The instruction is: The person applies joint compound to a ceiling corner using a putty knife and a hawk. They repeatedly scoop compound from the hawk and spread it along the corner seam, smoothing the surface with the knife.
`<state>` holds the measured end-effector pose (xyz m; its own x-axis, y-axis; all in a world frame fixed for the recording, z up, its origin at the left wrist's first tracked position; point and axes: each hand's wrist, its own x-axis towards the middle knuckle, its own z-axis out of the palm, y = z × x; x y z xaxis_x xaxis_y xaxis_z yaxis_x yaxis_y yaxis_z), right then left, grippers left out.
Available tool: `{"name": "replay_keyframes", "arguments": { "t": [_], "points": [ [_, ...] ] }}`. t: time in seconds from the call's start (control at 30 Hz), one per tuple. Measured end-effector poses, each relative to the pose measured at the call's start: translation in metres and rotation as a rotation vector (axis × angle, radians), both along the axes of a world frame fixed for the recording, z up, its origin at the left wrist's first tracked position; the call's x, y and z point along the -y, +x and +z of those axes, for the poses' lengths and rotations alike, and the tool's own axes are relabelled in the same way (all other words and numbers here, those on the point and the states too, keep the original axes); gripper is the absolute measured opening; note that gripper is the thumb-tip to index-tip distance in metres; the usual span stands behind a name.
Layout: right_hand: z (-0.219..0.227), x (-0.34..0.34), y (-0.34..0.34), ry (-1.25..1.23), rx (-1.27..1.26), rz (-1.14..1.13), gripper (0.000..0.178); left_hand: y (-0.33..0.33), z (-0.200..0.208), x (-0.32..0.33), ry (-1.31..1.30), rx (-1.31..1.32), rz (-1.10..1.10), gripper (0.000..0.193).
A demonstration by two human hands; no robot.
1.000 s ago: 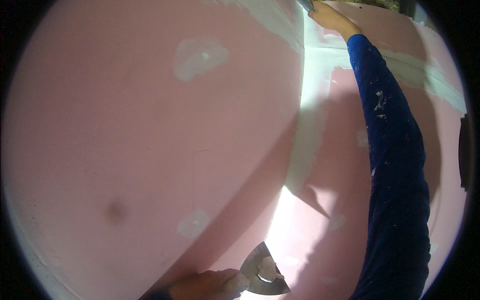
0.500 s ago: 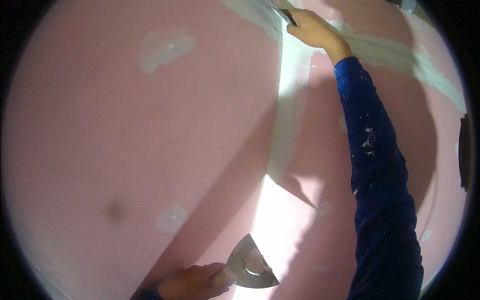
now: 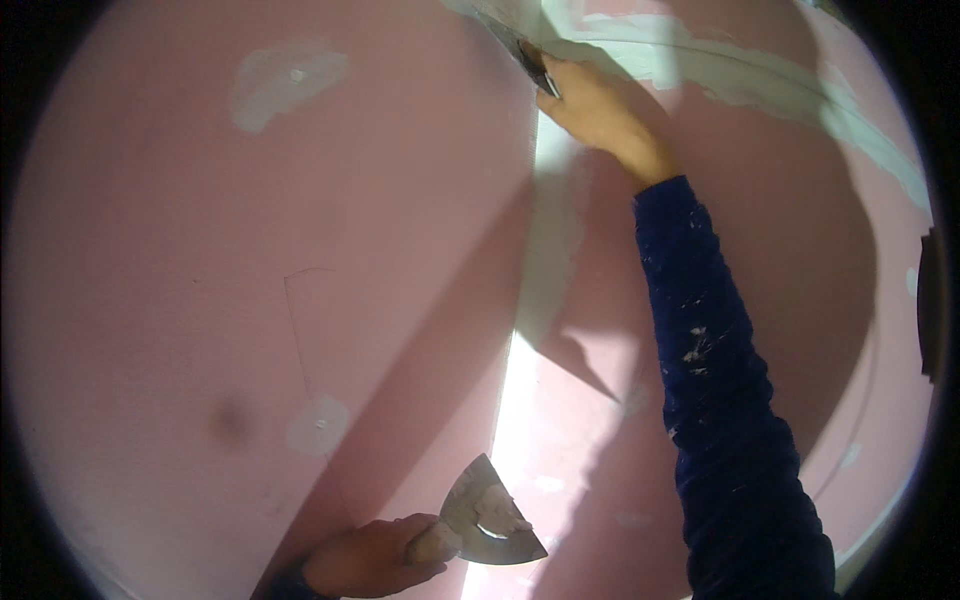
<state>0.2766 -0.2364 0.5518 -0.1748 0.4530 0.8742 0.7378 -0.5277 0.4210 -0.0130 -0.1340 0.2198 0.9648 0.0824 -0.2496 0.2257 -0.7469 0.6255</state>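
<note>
My left hand (image 3: 375, 558) is closed round the handle of a putty knife (image 3: 465, 520) low in the view. A lump of pale joint compound (image 3: 497, 510) sits on its fan-shaped blade. Up at the top, my right hand (image 3: 595, 105) grips the dark handle of a second, wider-looking taping knife (image 3: 512, 42), whose blade lies at or very close to the wall near the inside corner. My fingers partly cover that handle. Down from the corner runs a pale strip of compound (image 3: 550, 230) between the two pink boards.
Pink drywall (image 3: 180, 350) fills the left side, with pale filler patches (image 3: 290, 80) over fastener spots. Another filled seam (image 3: 740, 75) crosses the right-hand board. Bright light and shadows from my arms fall along the corner. A dark object (image 3: 928, 305) stands at the right rim.
My right hand and its knife have moved left and down, so the blade now crosses onto the left board. The whole view has shifted slightly. My left hand still holds its loaded knife.
</note>
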Motion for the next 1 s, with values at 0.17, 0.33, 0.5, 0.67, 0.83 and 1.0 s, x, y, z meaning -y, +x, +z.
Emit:
{"name": "replay_keyframes", "arguments": {
  "t": [0.17,0.33,0.5,0.67,0.83,1.0],
  "points": [
    [-0.04,-0.006,0.001,-0.089,-0.218,0.121,0.062,0.0,-0.002,-0.001,-0.025,0.069,-0.021,0.063],
    [-0.054,0.003,-0.001,0.17,-0.055,0.329,0.03,-0.001,-0.003,0.0,-0.018,-0.026,0.027,0.064],
    [0.06,0.038,0.017,0.246,-0.064,0.378,0.036,-0.004,-0.008,0.002,-0.034,0.324,-0.033,0.051],
    [0.197,0.001,0.066,0.222,0.559,-0.156,0.032,-0.009,-0.009,0.002,-0.021,0.269,0.003,0.051],
    [0.234,-0.01,0.088,0.269,0.197,0.154,0.035,-0.008,-0.012,0.002,-0.072,0.3,0.013,0.048],
    [0.225,-0.017,0.073,0.277,0.152,0.131,0.037,-0.008,-0.02,-0.001,-0.052,0.318,-0.011,0.044]
  ]
}}
